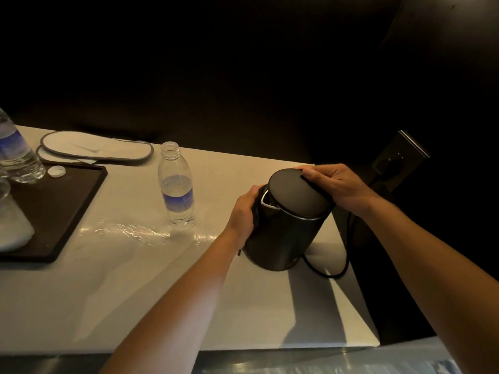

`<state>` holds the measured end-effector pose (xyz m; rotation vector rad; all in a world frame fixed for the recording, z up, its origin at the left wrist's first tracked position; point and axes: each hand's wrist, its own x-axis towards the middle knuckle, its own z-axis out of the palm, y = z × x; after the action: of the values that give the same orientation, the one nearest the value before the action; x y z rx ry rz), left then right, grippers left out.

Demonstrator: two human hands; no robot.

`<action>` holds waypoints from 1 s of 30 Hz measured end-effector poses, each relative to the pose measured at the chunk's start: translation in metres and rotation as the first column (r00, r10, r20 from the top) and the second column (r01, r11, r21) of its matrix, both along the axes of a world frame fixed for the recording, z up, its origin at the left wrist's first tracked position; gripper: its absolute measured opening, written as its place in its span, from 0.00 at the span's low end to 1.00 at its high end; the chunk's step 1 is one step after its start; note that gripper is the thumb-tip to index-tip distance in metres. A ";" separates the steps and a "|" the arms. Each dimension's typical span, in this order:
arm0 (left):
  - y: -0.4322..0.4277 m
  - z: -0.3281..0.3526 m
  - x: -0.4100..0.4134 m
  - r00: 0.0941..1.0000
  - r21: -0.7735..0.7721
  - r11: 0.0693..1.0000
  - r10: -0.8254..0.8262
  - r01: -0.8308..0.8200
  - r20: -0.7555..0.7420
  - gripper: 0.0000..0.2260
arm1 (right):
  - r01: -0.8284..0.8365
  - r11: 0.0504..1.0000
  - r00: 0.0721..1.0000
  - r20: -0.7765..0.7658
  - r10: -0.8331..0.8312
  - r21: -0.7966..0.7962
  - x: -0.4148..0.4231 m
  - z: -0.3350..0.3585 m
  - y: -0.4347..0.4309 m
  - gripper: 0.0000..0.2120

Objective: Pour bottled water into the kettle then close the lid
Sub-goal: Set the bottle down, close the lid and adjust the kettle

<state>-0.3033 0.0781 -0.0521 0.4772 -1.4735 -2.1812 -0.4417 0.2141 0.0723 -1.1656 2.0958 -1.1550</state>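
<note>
Head view: smooth cylindrical kettle (286, 225).

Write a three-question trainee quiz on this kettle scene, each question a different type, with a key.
1. True or false: the open bottle standing on the table is empty.
2. Where does the white bottle cap lie? A) on the kettle lid B) on the dark tray C) on the bottle
3. Fill in: the right hand rests on the kettle's ____, while the left hand holds the kettle by its side.

Key: 1 false, water still fills part of it. 2 B. 3 lid.
</note>
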 end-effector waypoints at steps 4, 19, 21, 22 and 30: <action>0.003 -0.016 0.000 0.999 0.037 0.999 0.033 -0.034 0.019 0.22 | 0.023 0.999 1.000 -0.019 -0.023 -0.032 0.006 -0.002 0.003 0.12; 0.052 -0.040 0.011 0.913 -0.052 0.913 0.402 -0.405 -0.071 0.20 | 0.497 0.866 0.741 -0.491 -0.459 -0.059 0.052 -0.035 0.024 0.22; 0.057 -0.043 0.011 0.888 -0.060 0.887 0.454 -0.458 -0.074 0.20 | 0.487 0.873 0.762 -0.487 -0.427 -0.003 0.061 -0.035 0.028 0.20; 0.059 -0.044 0.011 0.876 -0.062 0.874 0.477 -0.481 -0.074 0.20 | 0.472 0.881 0.784 -0.464 -0.413 0.014 0.066 -0.036 0.030 0.19; 0.096 -0.050 0.007 0.743 -0.087 0.739 0.667 -0.668 -0.043 0.19 | 0.432 0.902 0.892 -0.146 -0.427 0.001 0.100 -0.042 0.035 0.22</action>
<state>-0.2959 0.1741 -0.1023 0.8158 -1.1428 -1.5212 -0.3421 0.2490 0.0304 -0.8053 2.5613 -1.2459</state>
